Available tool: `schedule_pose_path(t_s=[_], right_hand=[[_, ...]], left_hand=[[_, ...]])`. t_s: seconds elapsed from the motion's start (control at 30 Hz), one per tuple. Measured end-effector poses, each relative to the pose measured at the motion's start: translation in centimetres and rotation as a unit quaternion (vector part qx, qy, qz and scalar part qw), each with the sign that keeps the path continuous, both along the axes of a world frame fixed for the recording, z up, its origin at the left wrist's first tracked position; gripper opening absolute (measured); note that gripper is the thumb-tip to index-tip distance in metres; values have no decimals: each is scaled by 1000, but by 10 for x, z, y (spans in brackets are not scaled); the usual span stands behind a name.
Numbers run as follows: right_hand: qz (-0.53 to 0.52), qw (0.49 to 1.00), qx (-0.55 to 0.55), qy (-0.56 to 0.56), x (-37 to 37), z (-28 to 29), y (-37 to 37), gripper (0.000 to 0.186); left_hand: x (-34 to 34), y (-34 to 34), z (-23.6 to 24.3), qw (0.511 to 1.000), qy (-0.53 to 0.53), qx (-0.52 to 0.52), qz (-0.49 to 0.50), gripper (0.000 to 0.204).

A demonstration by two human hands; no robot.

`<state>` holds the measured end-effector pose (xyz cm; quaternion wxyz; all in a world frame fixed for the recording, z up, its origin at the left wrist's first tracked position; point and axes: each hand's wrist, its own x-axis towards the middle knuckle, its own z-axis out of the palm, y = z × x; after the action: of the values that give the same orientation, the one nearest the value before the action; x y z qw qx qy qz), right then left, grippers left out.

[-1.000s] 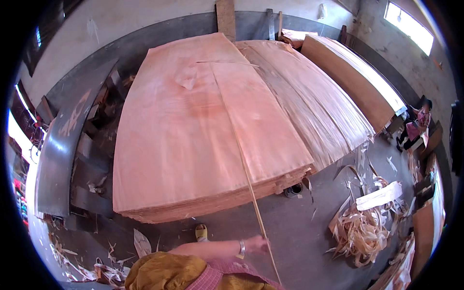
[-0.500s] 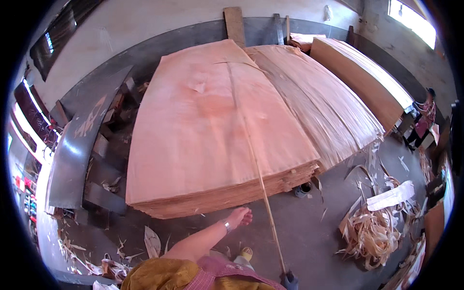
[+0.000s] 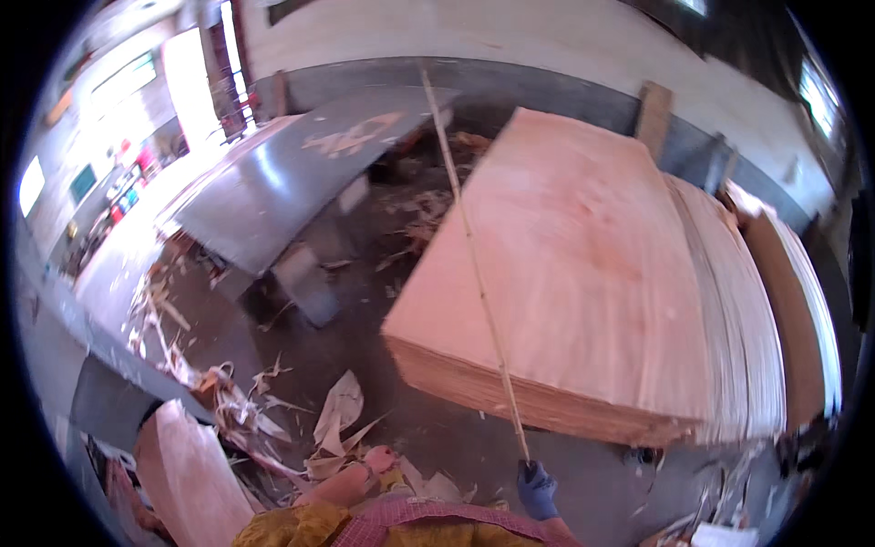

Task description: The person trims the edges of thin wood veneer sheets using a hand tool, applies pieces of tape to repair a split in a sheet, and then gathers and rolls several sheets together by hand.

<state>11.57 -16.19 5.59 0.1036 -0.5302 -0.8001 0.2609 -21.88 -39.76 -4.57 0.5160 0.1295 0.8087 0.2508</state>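
My right hand (image 3: 536, 492), in a blue glove, is closed round the lower end of a long thin wooden stick (image 3: 481, 296). The stick slants up and away over the near left part of a tall stack of pinkish wood veneer sheets (image 3: 556, 273). My left hand (image 3: 379, 459), bare with a band at the wrist, hangs low in front of me. Its fingers look curled in, with nothing seen in them, though the picture is somewhat blurred. Pale veneer scraps (image 3: 340, 410) lie on the floor just beyond it.
A dark, shiny sheet-topped platform (image 3: 264, 196) stands on blocks to the left. Further veneer stacks (image 3: 734, 301) stand at the right. Shavings (image 3: 228, 392) litter the floor at left, and a curved veneer piece (image 3: 187, 465) leans at the lower left. A grey-and-white wall (image 3: 538, 82) closes the back.
My view has swung left, so the stack now sits further right. The stick has swung to point over the stack's left side. My left hand has drawn back toward my body.
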Motion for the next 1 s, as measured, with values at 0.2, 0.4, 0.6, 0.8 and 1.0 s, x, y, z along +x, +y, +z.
schedule_pose_path(t_s=[0.2, 0.4, 0.6, 0.8, 1.0], right_hand=[[179, 983, -25, -37, -169, 1, -77, 30], [186, 968, 160, 49, -383, -50, -90, 32], [24, 954, -255, 155, -582, -3, -18, 37], [-65, 977, 9, 203, -749, -52, 16, 47], [-57, 856, -227, 460, -977, -53, -139, 40]], left_hand=[[-106, -154, -9, 974, 31, 43, 220, 28], [-208, -251, 2, 907, -61, 97, 406, 20], [-309, -325, -5, 847, -117, 222, 469, 27], [-453, -355, -2, 839, -144, 224, 474, 31], [-611, -494, -2, 799, -46, 223, 556, 25]])
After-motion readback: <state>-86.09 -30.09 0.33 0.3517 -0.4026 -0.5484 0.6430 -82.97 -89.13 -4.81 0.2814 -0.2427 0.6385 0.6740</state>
